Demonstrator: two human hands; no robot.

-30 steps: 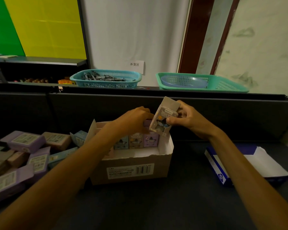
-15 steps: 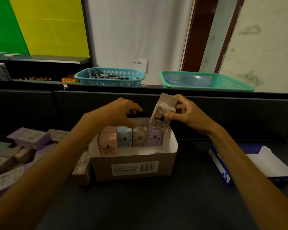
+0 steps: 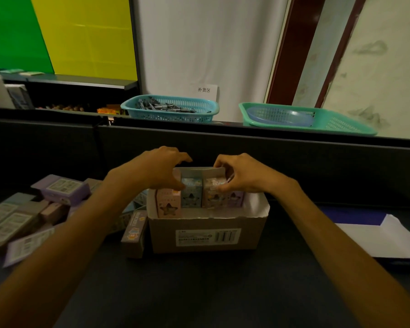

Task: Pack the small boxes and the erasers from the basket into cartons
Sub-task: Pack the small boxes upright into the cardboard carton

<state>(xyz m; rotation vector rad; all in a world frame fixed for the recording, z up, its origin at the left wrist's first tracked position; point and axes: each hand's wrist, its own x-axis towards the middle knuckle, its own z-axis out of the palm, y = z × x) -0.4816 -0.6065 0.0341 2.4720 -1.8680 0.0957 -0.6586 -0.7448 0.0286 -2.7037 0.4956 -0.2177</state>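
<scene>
Reaching: both my hands are over the open carton (image 3: 207,235) in the middle of the desk (image 3: 223,292).
Left hand (image 3: 156,168): curled over the carton's back left corner, thumb and fingertips on the top of the pink box (image 3: 168,204); I cannot tell if it truly grips.
Right hand (image 3: 240,174): fingers pinched on the top of the beige box (image 3: 212,194), touching the carton's raised back flap (image 3: 200,171).
Carton contents: a row of small boxes standing upright along the back wall, pink at the left, then the blue box (image 3: 191,195), the beige one, and a purple box (image 3: 236,198) partly hidden under my right hand.
Loose boxes (image 3: 33,214): heaped at the desk's left edge, lying flat; one long box (image 3: 135,233) lies just beside the carton's left wall.
Blue and white box (image 3: 376,237): at the desk's right edge, well apart from the carton.
Blue basket (image 3: 171,108): on the ledge behind the desk, holding dark sticks too small to name.
Green basket (image 3: 305,118): right of it, with a pale bowl (image 3: 279,116) inside.
</scene>
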